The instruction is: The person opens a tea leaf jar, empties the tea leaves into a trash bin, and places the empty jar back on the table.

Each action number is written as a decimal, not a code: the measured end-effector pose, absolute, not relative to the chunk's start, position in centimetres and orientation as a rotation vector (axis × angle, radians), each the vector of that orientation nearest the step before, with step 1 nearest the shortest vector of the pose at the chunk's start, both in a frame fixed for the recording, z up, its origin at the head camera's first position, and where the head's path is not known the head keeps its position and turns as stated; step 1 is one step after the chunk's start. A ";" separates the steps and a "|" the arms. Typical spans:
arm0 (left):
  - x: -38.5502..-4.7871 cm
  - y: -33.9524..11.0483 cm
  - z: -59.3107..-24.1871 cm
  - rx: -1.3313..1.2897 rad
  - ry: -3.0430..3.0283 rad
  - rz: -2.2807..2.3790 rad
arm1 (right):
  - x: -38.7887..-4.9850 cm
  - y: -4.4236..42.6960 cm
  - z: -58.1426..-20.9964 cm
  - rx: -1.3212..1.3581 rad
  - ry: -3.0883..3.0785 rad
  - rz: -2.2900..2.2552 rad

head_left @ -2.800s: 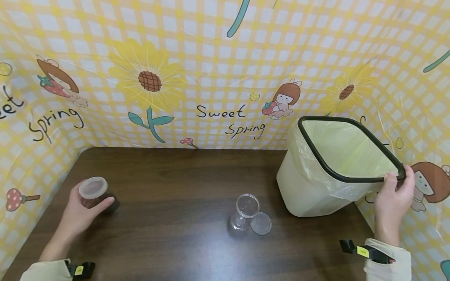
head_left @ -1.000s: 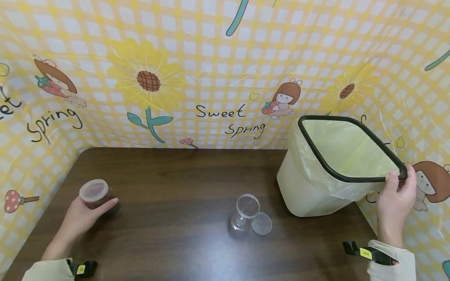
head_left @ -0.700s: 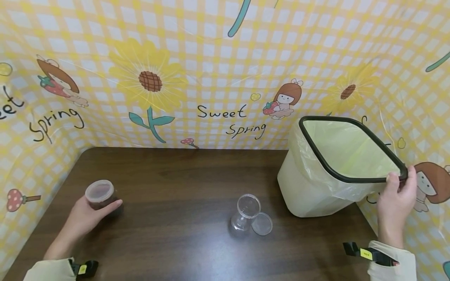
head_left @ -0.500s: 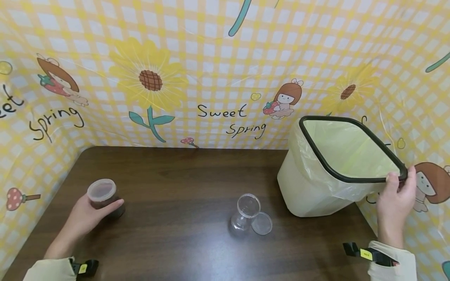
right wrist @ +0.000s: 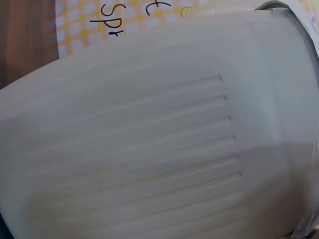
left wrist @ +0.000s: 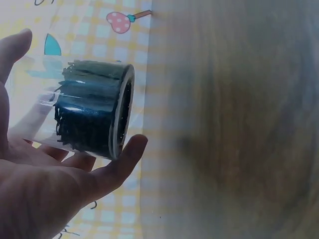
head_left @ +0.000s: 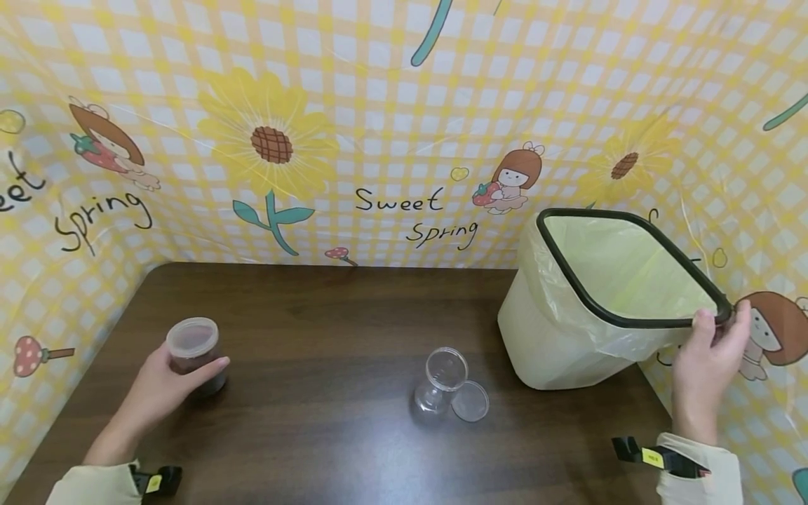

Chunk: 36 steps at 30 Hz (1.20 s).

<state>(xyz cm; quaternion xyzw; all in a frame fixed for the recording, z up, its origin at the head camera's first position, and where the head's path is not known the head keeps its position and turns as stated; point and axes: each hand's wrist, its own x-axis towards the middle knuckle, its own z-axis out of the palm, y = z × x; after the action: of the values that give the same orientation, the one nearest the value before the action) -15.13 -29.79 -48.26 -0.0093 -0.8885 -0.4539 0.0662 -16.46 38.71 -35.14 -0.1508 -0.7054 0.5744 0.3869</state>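
Observation:
My left hand (head_left: 165, 379) grips a clear plastic jar (head_left: 193, 344) with a whitish lid, at the left of the table. Dark, shredded contents fill the base end of the jar (left wrist: 89, 104) in the left wrist view. I cannot tell whether the jar touches the table. At the right, my right hand (head_left: 703, 372) is at the near corner of a pale bin (head_left: 568, 358), thumb against its black rim and fingers spread beyond the corner. Only the bin's ribbed wall (right wrist: 149, 129) shows in the right wrist view; that hand is hidden there.
A clear cup with a stem (head_left: 444, 375) stands near the middle of the brown table (head_left: 303, 421). Touching or close to it lies a clear round lid (head_left: 470, 402). A thin bag lines the bin. Yellow checked cloth (head_left: 391, 91) walls the back and sides.
My left hand has moved slightly right, carrying the jar. At the bin's corner, the fingers of my right hand have spread a little outward from the rim. Cup, lid and bin have stayed put.

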 end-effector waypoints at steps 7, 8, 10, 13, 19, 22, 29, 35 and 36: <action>-15.1 -29.1 -48.0 -0.016 -2.700 -1.330 | -16.5 38.4 -35.7 -0.440 -1.825 1.411; -15.1 -29.1 -48.0 -0.010 -2.698 -1.329 | -16.5 38.4 -35.8 -0.416 -1.808 1.421; -15.1 -29.0 -47.9 0.004 -2.692 -1.328 | -16.5 38.4 -35.9 -0.384 -1.786 1.429; -15.1 -28.7 -47.9 0.016 -2.673 -1.347 | -16.4 38.5 -36.1 -0.406 -1.803 1.388; -15.0 -28.3 -47.9 0.003 -2.640 -1.340 | -16.4 38.2 -36.3 -0.417 -1.716 1.404; -15.0 -28.1 -47.9 -0.035 -2.615 -1.351 | -16.5 37.9 -36.3 -0.388 -1.617 1.420; -14.7 -27.6 -47.6 -0.083 -2.572 -1.365 | -16.5 37.5 -36.4 -0.379 -1.575 1.327; -14.5 -27.3 -47.4 -0.087 -2.556 -1.371 | -16.3 37.0 -36.3 -0.340 -1.464 1.411; -14.5 -27.3 -47.3 -0.086 -2.554 -1.371 | -16.3 37.0 -36.3 -0.337 -1.464 1.403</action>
<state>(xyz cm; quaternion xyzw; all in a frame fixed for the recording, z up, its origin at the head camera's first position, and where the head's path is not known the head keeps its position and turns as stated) -14.46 -27.26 -47.33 -0.0294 -0.8742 -0.4694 0.1205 -16.32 36.95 -36.30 -0.1402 -0.6097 0.5843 0.5170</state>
